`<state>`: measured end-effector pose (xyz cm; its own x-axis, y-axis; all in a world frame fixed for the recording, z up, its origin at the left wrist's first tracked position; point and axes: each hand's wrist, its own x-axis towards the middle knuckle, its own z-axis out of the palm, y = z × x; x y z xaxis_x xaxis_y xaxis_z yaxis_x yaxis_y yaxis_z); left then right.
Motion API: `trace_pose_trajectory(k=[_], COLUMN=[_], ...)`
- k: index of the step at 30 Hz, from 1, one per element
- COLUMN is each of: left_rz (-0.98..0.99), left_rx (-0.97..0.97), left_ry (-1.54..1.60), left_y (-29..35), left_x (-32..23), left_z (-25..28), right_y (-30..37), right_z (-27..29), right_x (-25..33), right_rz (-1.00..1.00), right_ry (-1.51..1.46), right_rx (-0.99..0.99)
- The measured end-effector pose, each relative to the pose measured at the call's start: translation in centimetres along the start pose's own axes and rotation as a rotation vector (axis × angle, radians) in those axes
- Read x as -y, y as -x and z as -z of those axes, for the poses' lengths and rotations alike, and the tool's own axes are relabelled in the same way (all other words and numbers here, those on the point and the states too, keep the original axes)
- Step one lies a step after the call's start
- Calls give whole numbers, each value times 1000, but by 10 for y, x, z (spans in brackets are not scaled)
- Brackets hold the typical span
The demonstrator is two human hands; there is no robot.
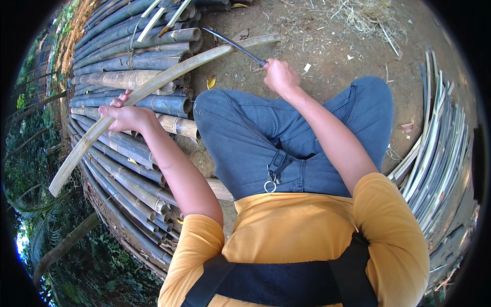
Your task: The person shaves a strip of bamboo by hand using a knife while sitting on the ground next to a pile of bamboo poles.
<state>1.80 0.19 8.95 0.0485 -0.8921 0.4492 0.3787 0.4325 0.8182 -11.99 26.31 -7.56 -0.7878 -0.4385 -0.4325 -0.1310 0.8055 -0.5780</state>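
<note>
- Far left: green foliage (30,105), with one thick bare trunk (66,245) slanting across its lower part.
- One left hand (127,116), clamped around one long, curved, pale bamboo slat (162,78), which slants over the poles from lower left to upper right.
- Beneath it, a wide stack of dark and tan bamboo poles (123,64) (too many, and too overlapped, to count surely), cut ends facing the person.
- Three short pale strips (151,24) on top of the stack, near the upper edge.
- One yellow leaf (211,82) on the bare ground just beside the pole ends.
- One knife (235,45), its narrow blade crossing the slat near the far end; whether it touches, I cannot tell.
- One metal ring (270,186) at the waist of the blue trousers (245,117), whose two knees are bent outward.
- One right hand (283,77), closed on the knife's handle, well apart from the left.
- One heap of shavings (371,18) on the ground.
- Far right: one pile of thin split strips (434,153), uncountable.
</note>
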Motion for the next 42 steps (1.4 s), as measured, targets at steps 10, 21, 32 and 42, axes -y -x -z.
trace_pose_trajectory(k=[10,21,32,42], left_rz=[33,127,76,-158], left_rx=[-93,115,453,318], left_ry=[-10,22,-150,-204], left_y=[4,-9,-3,35], left_x=[1,7,-24,-45], left_z=[7,24,-10,-57], right_y=[-76,-49,-11,15], right_z=[-17,-7,-6,0], right_x=[-111,-93,-60,-37], right_rz=[-307,-393,-45,11], right_ry=[57,-140,-241,-300], right_rx=[-98,-212,-122,-100])
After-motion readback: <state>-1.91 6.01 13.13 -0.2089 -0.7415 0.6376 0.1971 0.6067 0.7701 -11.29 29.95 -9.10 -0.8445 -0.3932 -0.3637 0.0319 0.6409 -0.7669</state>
